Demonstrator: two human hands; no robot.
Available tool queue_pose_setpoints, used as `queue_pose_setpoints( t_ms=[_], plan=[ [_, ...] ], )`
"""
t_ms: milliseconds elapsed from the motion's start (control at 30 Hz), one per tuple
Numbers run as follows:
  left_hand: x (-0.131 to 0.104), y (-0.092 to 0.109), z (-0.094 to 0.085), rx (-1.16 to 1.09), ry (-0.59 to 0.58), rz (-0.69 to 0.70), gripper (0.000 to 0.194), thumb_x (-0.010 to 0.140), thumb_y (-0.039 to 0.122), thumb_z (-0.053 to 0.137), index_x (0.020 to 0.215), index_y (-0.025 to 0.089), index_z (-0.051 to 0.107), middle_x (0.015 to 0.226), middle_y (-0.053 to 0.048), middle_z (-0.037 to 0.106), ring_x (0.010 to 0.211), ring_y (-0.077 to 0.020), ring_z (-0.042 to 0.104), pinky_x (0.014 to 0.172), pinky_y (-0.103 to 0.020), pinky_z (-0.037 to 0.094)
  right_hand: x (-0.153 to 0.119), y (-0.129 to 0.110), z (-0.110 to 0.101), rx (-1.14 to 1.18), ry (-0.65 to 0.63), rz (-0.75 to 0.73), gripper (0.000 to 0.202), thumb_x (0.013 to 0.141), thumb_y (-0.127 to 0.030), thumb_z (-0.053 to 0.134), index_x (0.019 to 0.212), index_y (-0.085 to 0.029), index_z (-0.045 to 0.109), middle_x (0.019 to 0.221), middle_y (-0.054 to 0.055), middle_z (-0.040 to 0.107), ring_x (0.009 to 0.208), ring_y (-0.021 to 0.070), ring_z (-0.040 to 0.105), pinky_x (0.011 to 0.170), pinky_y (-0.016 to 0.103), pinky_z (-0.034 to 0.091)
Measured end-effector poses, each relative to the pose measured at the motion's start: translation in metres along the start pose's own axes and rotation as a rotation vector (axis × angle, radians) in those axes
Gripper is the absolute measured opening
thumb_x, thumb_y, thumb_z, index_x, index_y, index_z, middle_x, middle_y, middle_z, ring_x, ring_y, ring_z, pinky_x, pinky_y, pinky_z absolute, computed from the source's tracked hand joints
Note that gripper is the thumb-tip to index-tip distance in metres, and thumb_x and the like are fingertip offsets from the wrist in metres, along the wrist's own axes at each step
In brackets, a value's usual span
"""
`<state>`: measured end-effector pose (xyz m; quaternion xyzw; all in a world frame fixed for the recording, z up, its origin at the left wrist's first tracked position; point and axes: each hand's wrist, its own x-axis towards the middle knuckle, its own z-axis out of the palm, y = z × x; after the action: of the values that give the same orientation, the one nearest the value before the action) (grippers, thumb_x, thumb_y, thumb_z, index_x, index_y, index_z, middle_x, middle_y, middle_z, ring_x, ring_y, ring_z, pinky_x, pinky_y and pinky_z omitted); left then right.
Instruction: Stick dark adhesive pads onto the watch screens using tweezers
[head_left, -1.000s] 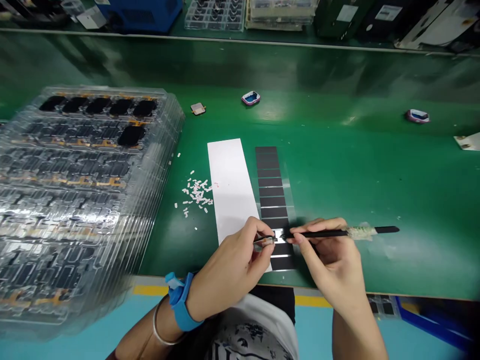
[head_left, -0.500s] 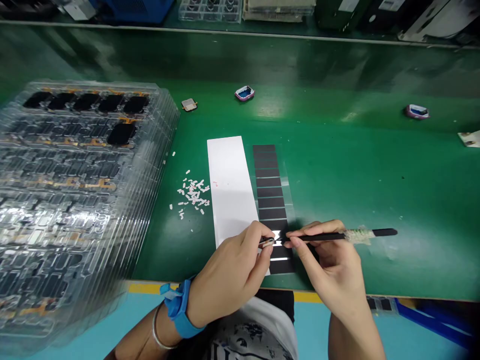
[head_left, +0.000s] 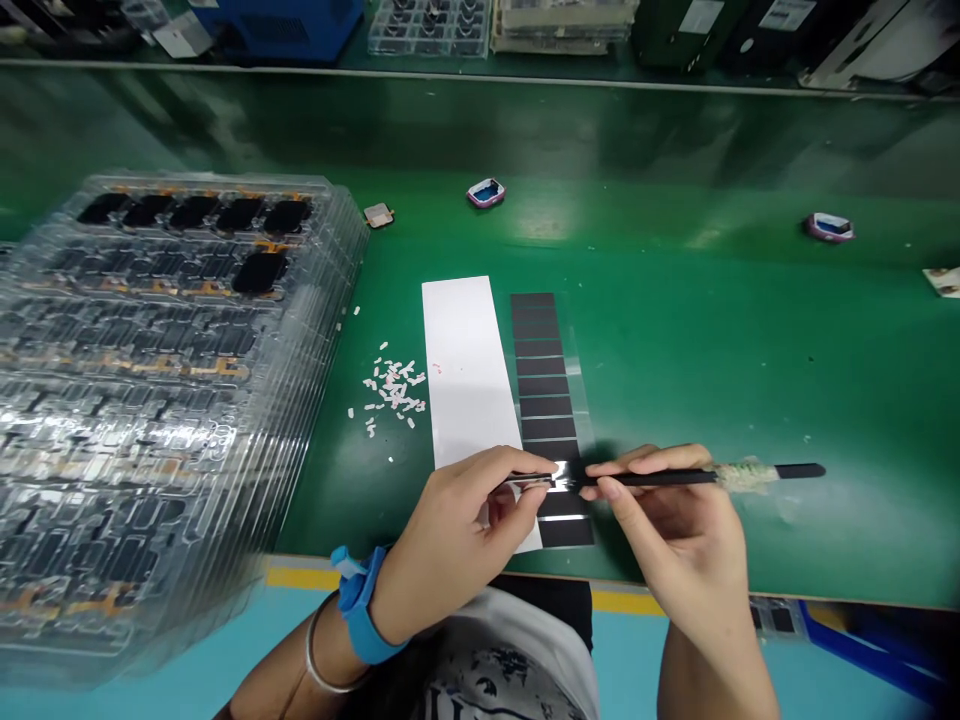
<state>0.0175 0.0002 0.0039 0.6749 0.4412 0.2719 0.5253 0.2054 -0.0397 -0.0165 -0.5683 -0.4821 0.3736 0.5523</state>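
Note:
My left hand (head_left: 457, 540), with a blue band at the wrist, pinches a small thin flat piece (head_left: 529, 479), dark and shiny and seen nearly edge-on; its kind is unclear. Black tweezers (head_left: 671, 478), wrapped with tape near the back end, lie in the closed fingers of my right hand (head_left: 690, 530). Their tips point left, close to the piece, but I cannot tell whether they touch it. Both hands are over a clear sheet of black rectangular strips (head_left: 541, 385). Beside it lies a long white card (head_left: 466, 370), partly covered by my left hand.
Stacked clear trays (head_left: 300, 400) holding small black screens fill the left side. Tiny white scraps (head_left: 395, 388) lie by the card. Farther back are a small square part (head_left: 379, 215) and two purple-rimmed pieces, one central (head_left: 486, 193), one right (head_left: 830, 227). A shelf edge (head_left: 525, 78) runs behind.
The left fingers have stretched out more around the thin piece. My right hand and the tweezers have shifted slightly right. The whole view has shifted a little.

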Motion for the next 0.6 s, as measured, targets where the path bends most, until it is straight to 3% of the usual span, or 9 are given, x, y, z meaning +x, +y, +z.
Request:
queue_pose_setpoints(
  t_ms=[300, 600],
  plan=[
    [0.0011, -0.0026, 0.0019, 0.156, -0.031, 0.035, 0.017, 0.1, 0.023, 0.052, 0.113, 0.025, 0.062, 0.103, 0.001, 0.073, 0.079, -0.0142, 0.069, 0.065, -0.024, 0.05, -0.0036, 0.0049, -0.0001, -0.148, -0.059, -0.026, 0.01, 0.089, -0.015, 0.065, 0.096, -0.021, 0.06, 0.095, 0.002, 0.057, 0.083, 0.0127, 0.071, 0.075, 0.023, 0.063],
    [0.0014, -0.0064, 0.0035, 0.199, -0.021, 0.069, 0.018, 0.1, 0.019, 0.053, 0.116, 0.027, 0.058, 0.109, 0.005, 0.072, 0.091, -0.0125, 0.07, 0.077, -0.022, 0.053, -0.0031, 0.0051, 0.0023, -0.164, -0.052, 0.003, 0.006, 0.089, -0.017, 0.065, 0.093, -0.02, 0.062, 0.095, 0.002, 0.056, 0.075, 0.0103, 0.071, 0.071, 0.02, 0.062]
  ],
)
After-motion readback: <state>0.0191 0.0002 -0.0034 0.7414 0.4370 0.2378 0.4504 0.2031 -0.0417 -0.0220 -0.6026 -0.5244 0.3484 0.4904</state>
